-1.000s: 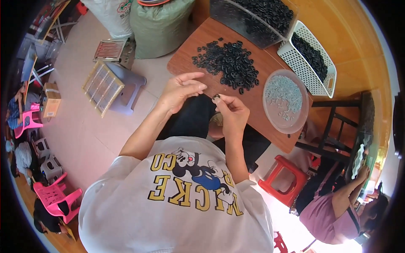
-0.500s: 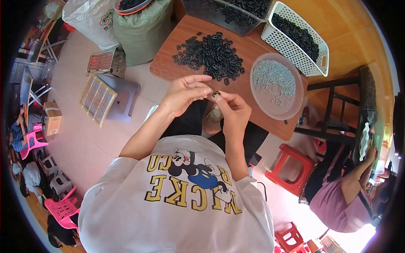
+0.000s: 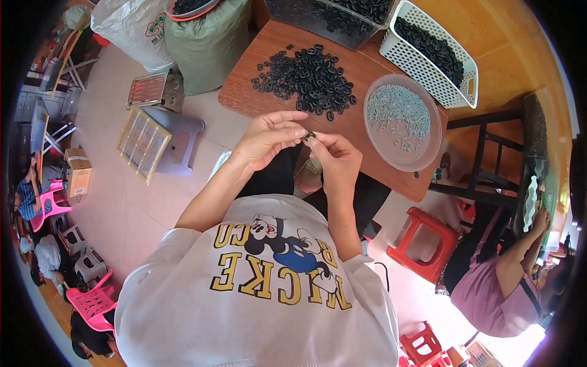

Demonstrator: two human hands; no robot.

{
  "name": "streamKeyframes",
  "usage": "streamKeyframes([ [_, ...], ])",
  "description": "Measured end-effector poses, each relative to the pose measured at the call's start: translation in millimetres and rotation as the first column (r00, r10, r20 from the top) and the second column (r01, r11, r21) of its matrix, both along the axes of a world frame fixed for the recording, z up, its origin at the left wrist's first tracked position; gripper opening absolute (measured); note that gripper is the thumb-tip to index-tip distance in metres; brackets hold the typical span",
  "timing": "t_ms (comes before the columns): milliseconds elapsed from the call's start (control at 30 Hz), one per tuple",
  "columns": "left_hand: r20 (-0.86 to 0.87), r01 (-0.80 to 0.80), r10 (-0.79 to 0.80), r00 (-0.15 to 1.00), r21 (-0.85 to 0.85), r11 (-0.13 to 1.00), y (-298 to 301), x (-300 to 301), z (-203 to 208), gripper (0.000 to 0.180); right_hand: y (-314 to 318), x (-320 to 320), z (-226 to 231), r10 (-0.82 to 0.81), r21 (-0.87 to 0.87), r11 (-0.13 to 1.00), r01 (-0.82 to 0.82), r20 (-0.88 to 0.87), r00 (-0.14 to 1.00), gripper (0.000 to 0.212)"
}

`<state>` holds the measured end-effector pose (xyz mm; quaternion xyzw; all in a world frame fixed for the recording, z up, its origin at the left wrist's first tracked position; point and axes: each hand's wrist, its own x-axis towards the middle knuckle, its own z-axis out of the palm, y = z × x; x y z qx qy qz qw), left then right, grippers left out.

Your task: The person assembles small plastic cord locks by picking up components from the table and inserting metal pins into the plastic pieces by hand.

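My two hands meet over the near edge of the brown table [image 3: 244, 92]. A small black plastic part [image 3: 310, 136] is pinched between the thumb and fingers of my right hand [image 3: 337, 156]. My left hand [image 3: 266, 140] has its thumb and a finger pressed together, their tips against that part; what lies between them is too small to make out. Just beyond my fingers spreads a pile of black oval plastic parts [image 3: 315, 79], with smaller black pieces [image 3: 275, 76] on its left. To the right, a clear round tray [image 3: 382, 144] holds many small silvery screw-like pieces [image 3: 397, 110].
A white perforated basket [image 3: 422, 73] and a clear bin [image 3: 342, 30], both with black parts, stand at the table's back. Full sacks [image 3: 205, 58] are at far left. A red stool [image 3: 422, 244] stands right, near a seated person [image 3: 495, 293].
The black part has tipped and shifted slightly left in my right hand, closer to my left fingertips. My left hand is almost still.
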<state>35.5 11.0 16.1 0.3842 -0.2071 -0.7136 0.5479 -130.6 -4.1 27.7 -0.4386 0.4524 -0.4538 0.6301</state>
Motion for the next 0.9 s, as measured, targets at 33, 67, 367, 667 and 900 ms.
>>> streamKeyframes([
  [33, 0.008, -0.001, 0.001, 1.000, 0.003, 1.000, 0, 0, 0, 0.039, 0, 0, 1, 0.005, -0.001, 1.000, -0.005, 0.005, 1.000, 0.010],
  [67, 0.006, -0.003, 0.003, 1.000, 0.003, 1.000, 1, 0, 0, 0.039, 1, 1, 2, 0.006, -0.001, 1.000, -0.006, 0.004, 1.000, 0.010],
  [367, 0.191, -0.027, 0.053, 0.980, -0.133, 0.991, 8, -1, 5, 0.037, 13, 9, 3, -0.046, -0.128, 0.992, 0.008, -0.298, 0.953, 0.011],
  [667, 0.064, -0.123, 0.125, 0.990, -0.028, 0.992, 8, 0, -5, 0.035, 9, 20, -16, -0.152, -0.247, 0.964, 0.095, -0.224, 0.963, 0.010],
  [900, 0.134, -0.147, 0.155, 0.979, -0.067, 0.987, 9, 0, -7, 0.041, 10, 18, -13, -0.161, -0.303, 0.951, 0.057, -0.329, 0.931, 0.010],
])
